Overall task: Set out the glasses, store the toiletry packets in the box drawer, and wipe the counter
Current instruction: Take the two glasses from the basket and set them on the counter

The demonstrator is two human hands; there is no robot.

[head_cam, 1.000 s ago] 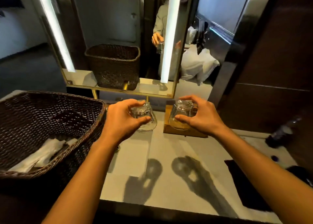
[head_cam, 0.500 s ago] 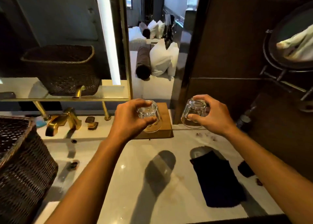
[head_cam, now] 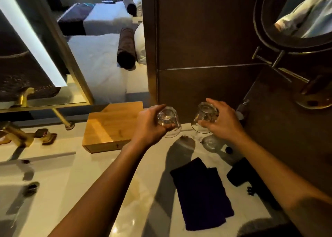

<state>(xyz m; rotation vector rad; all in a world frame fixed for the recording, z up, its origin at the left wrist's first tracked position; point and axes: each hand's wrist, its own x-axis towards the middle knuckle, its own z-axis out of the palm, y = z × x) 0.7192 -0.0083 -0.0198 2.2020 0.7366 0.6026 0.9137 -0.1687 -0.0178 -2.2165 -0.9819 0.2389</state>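
Observation:
My left hand (head_cam: pixel 149 125) grips a clear glass (head_cam: pixel 168 120) turned mouth-down, its rim just above the white counter (head_cam: pixel 111 183). My right hand (head_cam: pixel 221 122) grips a second clear glass (head_cam: pixel 203 113), also mouth-down and tilted, close to the dark back wall. The two glasses are side by side, a little apart. To their left sits a wooden box (head_cam: pixel 112 127) with a drawer front facing me; the drawer looks closed. A dark folded cloth (head_cam: pixel 203 190) lies on the counter below my hands. No toiletry packets show.
A gold faucet (head_cam: pixel 16 136) and sink (head_cam: pixel 27 201) lie at the left. A black object (head_cam: pixel 251 181) and a small bottle (head_cam: pixel 242 109) sit at the right by the dark wall. A round mirror on an arm (head_cam: pixel 296 26) hangs above right. The wall mirror (head_cam: pixel 80 48) stands behind the box.
Both hands have carried the glasses rightward, from over the wooden box to the counter right of it, and lower. My view has swung right, so the wicker basket has left the frame.

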